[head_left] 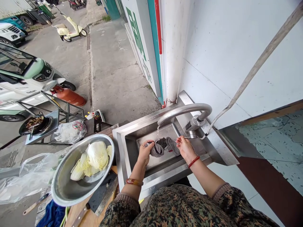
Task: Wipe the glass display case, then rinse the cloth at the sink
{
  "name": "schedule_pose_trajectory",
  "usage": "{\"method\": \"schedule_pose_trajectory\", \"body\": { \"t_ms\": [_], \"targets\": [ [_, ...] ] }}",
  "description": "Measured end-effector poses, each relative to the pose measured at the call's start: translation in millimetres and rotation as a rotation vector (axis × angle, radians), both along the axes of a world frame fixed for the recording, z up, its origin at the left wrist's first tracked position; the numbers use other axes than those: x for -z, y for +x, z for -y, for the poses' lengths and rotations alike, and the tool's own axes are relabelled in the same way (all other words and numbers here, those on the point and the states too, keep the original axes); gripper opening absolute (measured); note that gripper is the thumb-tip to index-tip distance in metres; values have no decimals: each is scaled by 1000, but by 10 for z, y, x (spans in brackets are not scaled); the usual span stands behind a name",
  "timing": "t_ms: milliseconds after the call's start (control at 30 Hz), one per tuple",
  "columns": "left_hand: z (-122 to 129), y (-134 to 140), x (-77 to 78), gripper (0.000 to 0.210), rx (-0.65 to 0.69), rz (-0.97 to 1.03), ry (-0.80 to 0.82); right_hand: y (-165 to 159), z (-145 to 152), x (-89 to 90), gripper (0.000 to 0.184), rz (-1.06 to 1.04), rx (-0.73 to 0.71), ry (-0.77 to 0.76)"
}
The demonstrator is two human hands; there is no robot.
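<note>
My left hand [145, 152] is closed on a wet grey cloth [157, 150], held over the steel sink [122, 142]. More of the bunched cloth stretches right, close to the fingertips of my right hand [185, 147]. That hand is pinched at the thin lever of the tap [184, 108]; whether it also touches the cloth I cannot tell. Water [157, 132] runs from the curved spout beside the cloth. Between the cloth's two bunched parts shows a dark, speckled round patch [162, 142], its kind unclear.
Left of the sink, a large metal basin [59, 186] holds napa cabbage [97, 156]. A cleaver [100, 192] lies on a wooden board beneath it. Farther left are a plastic bag [71, 130], a wok [32, 124] on a burner and an orange gas cylinder [71, 96]. A wall rises behind the tap.
</note>
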State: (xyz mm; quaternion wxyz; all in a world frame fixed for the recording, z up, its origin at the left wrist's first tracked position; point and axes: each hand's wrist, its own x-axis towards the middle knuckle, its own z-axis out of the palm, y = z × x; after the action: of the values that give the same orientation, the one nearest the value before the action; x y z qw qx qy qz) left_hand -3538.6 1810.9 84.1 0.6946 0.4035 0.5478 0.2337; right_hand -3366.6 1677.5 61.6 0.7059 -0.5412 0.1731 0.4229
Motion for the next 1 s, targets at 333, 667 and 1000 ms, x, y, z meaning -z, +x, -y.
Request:
{"method": "schedule_pose_trajectory", "body": {
  "t_ms": [333, 667, 1000],
  "targets": [
    [-1, -31, 10, 44, -18, 7, -18, 4, 14, -46, 17, -64, 45, 26],
    [-20, -17, 9, 43, -7, 4, -15, 19, 21, -166, 13, -133, 71, 85],
    [-30, 4, 44, 42, 2, -5, -16, 31, -1, -275, 14, -180, 99, 105]
  ]
}}
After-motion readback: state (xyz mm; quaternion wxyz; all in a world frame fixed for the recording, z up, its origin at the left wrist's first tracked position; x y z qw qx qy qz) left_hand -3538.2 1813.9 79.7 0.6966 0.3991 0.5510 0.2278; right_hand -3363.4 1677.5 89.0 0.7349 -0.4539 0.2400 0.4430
